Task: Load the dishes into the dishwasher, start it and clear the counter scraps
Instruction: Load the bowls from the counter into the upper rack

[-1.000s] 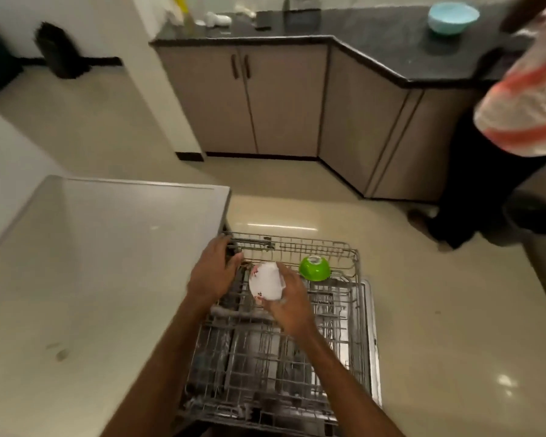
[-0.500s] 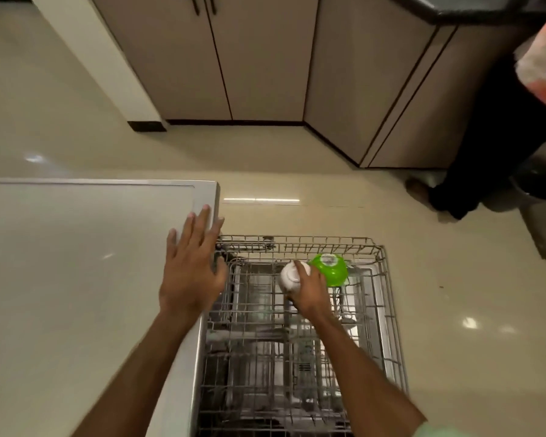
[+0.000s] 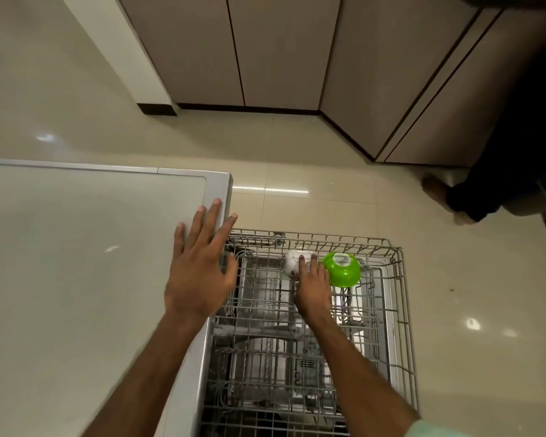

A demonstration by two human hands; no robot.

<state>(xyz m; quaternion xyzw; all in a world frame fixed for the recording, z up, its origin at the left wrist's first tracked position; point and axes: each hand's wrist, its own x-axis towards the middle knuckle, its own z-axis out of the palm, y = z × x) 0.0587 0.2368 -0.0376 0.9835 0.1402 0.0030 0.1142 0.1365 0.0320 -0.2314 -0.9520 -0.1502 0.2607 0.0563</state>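
The dishwasher's wire rack (image 3: 401, 310) is pulled out over the floor. At its far end lies a green bowl (image 3: 342, 269), upside down. Just left of it sits a small white cup (image 3: 292, 261), also at the rack's far end. My right hand (image 3: 312, 288) holds the white cup, fingers over its near side, and the cup touches the rack wires. My left hand (image 3: 199, 266) lies flat with spread fingers on the front corner of the dishwasher's white top (image 3: 76, 263).
Beige cabinets (image 3: 281, 52) stand beyond the tiled floor (image 3: 297, 146). Another person's dark legs and bare foot (image 3: 438, 190) are at the right, close to the rack's far right corner. The rack holds nothing else that I can see.
My left hand left the rack's rim and came to rest flat on the dishwasher top. My right hand carried the white cup to the rack's far end beside the green bowl. My view tilted down.
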